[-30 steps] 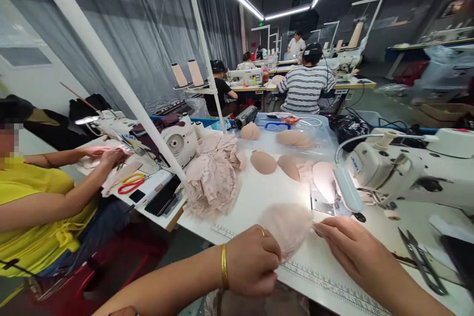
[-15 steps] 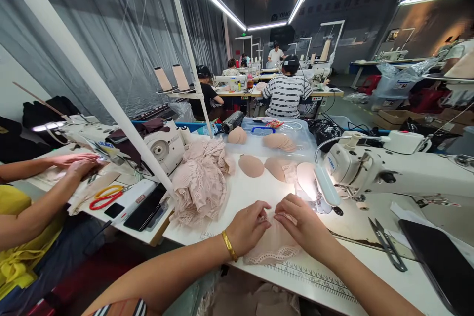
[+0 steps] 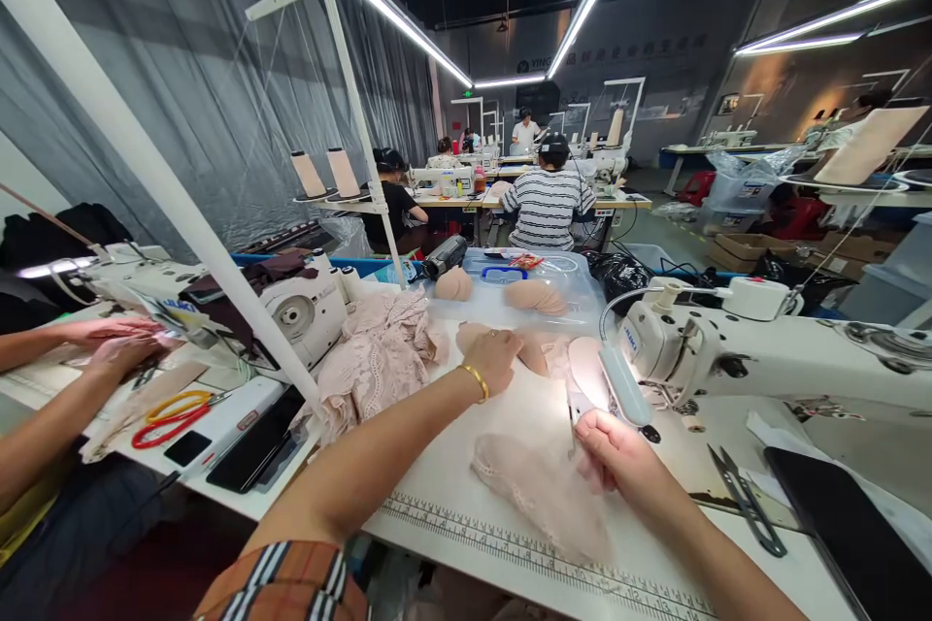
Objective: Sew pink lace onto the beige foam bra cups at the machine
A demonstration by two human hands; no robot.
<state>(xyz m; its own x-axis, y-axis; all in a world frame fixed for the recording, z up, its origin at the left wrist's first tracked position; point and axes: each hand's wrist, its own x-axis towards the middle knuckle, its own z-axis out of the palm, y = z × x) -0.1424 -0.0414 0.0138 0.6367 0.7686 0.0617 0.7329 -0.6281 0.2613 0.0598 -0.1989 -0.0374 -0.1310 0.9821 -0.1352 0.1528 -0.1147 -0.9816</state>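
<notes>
My left hand (image 3: 493,361) reaches over a beige foam bra cup (image 3: 467,334), its fingers stretched out and slightly smeared; whether they grip the cup is hidden. Closed on a pale pink lace piece (image 3: 535,490), my right hand (image 3: 615,449) is near the sewing machine's lamp. The lace trails down and left from the fingers, blurred, its scalloped edge to the left. Beyond the hands, a second bra cup (image 3: 534,354) lies beside another cup (image 3: 584,364) in the lamplight.
A heap of lace pieces (image 3: 379,354) is on the left, by the white pole (image 3: 156,160). Stacked cups (image 3: 535,296) rest on a clear plastic box lid (image 3: 466,310). At right are a sewing machine (image 3: 772,340), thread snips (image 3: 747,500) and a phone (image 3: 848,529). A co-worker's hands (image 3: 120,340) are at far left.
My hands, close together over the lace before, have parted. The left moved forward to the bra cup; the right drew the lace slightly rightward. The whole view has shifted a little.
</notes>
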